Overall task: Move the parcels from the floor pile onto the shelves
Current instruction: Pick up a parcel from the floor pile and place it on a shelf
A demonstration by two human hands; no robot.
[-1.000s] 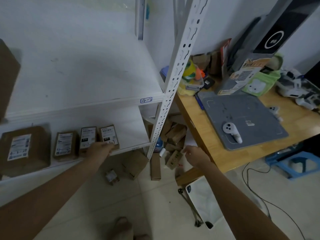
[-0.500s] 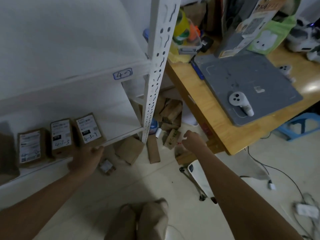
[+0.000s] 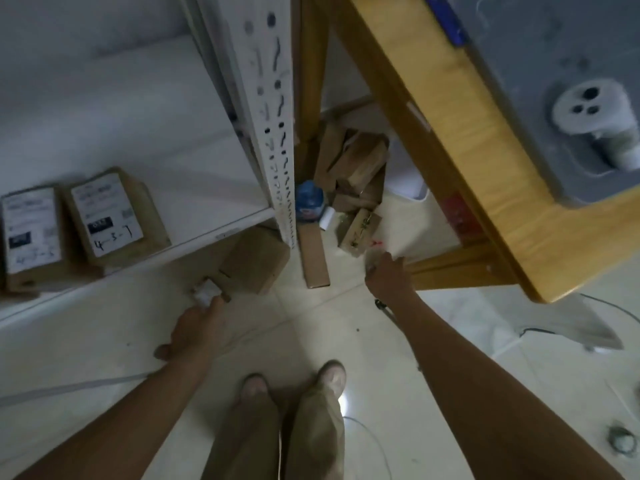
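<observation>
Brown cardboard parcels lie piled on the floor [image 3: 353,168] under the wooden table. A small parcel with a white label [image 3: 207,292] lies on the tiles by a larger brown box [image 3: 256,259]. My left hand [image 3: 194,329] reaches down to the small parcel, fingertips touching it, thumb spread. My right hand [image 3: 384,275] stretches toward a small brown box [image 3: 360,232] at the pile's near edge and holds nothing. Two labelled parcels [image 3: 110,216] stand on the low white shelf [image 3: 207,188].
The white slotted shelf post [image 3: 273,109] stands between shelf and table. A wooden table [image 3: 478,168] with a grey mat and white controller overhangs the pile. A blue-capped bottle [image 3: 310,202] and a flat long box [image 3: 313,256] lie by the post. My legs and cables are below.
The view has tilted down and closer to the floor. My left hand left the shelf parcels and dropped to the small labelled parcel. My right hand lowered toward the pile.
</observation>
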